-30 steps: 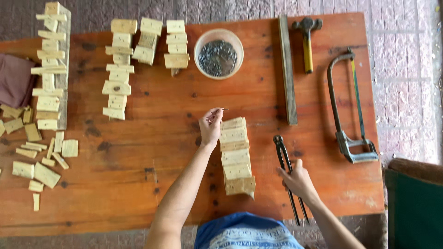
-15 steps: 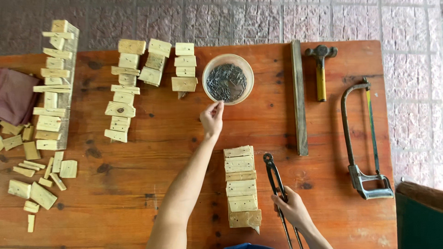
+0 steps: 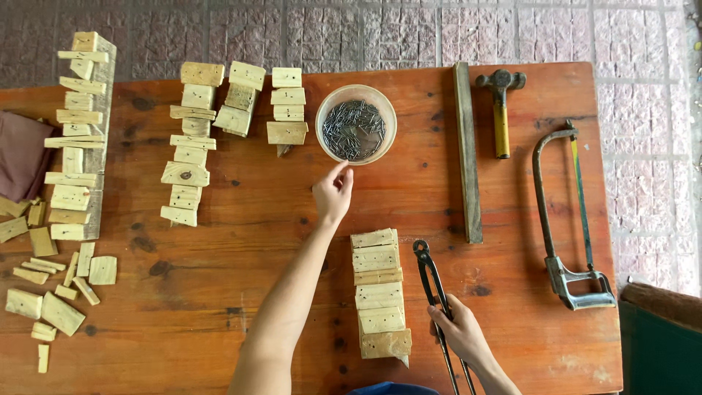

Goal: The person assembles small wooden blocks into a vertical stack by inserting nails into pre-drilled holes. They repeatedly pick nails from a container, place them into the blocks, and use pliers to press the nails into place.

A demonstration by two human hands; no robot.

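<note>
My left hand [image 3: 333,193] reaches across the wooden table [image 3: 241,292], fingertips pinched together just below the rim of a round bowl [image 3: 356,132] full of small dark nails. Whether a nail sits between the fingers is too small to tell. My right hand [image 3: 459,335] grips the handles of black pincers [image 3: 431,281] lying near the front edge. A stack of nailed pale wood blocks [image 3: 379,292] lies between my two arms.
Rows of cut wood blocks [image 3: 191,143] and a block strip [image 3: 77,135] lie at the left, with loose offcuts [image 3: 55,292] and a brown cloth [image 3: 20,153]. A wood bar [image 3: 466,150], hammer [image 3: 500,110] and hacksaw [image 3: 567,219] lie at the right.
My left hand left the block stack and travelled up toward the nail bowl, now a little below its rim. The view shifted downward. My right hand kept hold of the pincers.
</note>
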